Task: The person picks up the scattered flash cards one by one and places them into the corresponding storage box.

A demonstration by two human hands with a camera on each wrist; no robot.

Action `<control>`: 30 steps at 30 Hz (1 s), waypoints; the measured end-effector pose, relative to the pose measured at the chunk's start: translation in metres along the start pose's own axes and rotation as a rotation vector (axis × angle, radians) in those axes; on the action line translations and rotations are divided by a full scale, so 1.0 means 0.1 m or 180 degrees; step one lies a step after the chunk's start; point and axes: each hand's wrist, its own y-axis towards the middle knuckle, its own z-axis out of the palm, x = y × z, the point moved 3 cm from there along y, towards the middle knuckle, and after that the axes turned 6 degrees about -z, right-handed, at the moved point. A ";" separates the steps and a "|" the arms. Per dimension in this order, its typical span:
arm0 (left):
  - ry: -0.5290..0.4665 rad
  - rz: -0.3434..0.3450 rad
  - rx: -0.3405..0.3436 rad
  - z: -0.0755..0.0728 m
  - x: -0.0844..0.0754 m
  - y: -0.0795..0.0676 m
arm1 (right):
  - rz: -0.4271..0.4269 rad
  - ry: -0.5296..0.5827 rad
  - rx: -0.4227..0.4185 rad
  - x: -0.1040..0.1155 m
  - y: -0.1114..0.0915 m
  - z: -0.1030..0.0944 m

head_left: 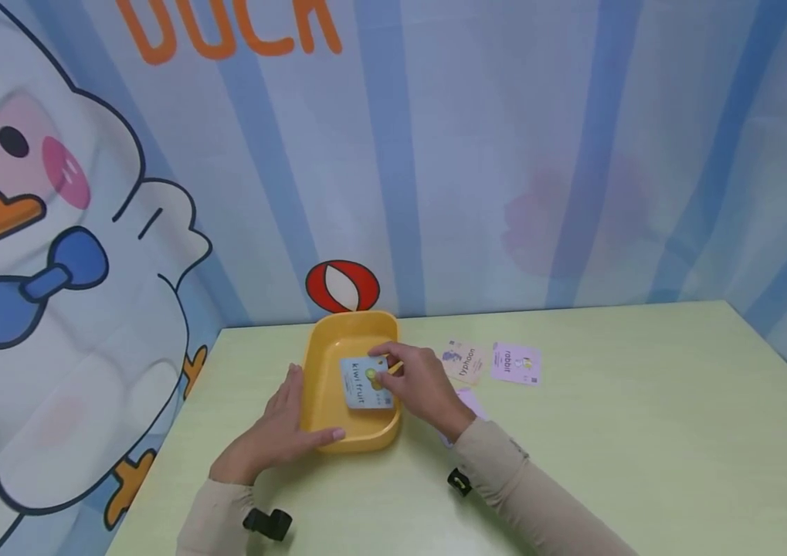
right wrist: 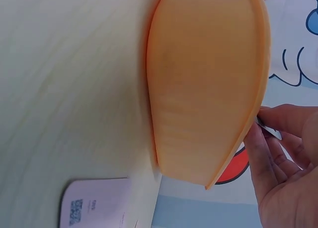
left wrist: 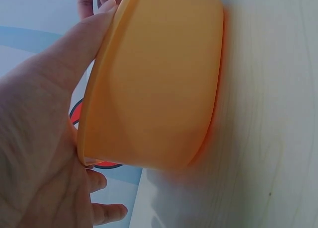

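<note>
A yellow plastic tray [head_left: 354, 444] stands on the table, its long sides running away from me. My right hand [head_left: 424, 384] pinches a light blue flashcard [head_left: 358, 395] printed "kiwi fruit" over the tray's inside. In the right wrist view only a corner of that card [right wrist: 273, 131] shows, between thumb and fingers at the rim. My left hand [head_left: 275, 428] rests against the tray's left side with fingers stretched along it and the thumb laid across the near corner. The left wrist view has the tray's outer wall [left wrist: 159, 84] beside that hand [left wrist: 44, 118].
Right of the tray lie an orange-pink "typhoon" card [head_left: 463, 361] and a purple "rabbit" card [head_left: 516, 363]. Another purple card [head_left: 471, 403] is partly hidden by my right wrist. A blue-striped duck backdrop [head_left: 476, 154] stands behind the pale table [head_left: 643, 432].
</note>
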 end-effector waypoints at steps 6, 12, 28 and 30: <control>-0.0002 -0.0007 0.0010 -0.01 -0.01 0.00 | 0.0007 -0.0013 0.0105 -0.02 0.04 0.02; 0.0003 -0.0016 0.0038 -0.01 0.00 0.00 | 0.0043 0.0017 0.0196 -0.03 0.04 0.02; -0.0007 0.0055 0.0001 -0.01 -0.01 0.00 | 0.0128 0.0163 0.0175 -0.12 0.04 0.04; -0.0013 0.0061 0.0000 -0.01 -0.02 -0.01 | 0.0130 0.0152 0.0179 -0.13 0.04 0.04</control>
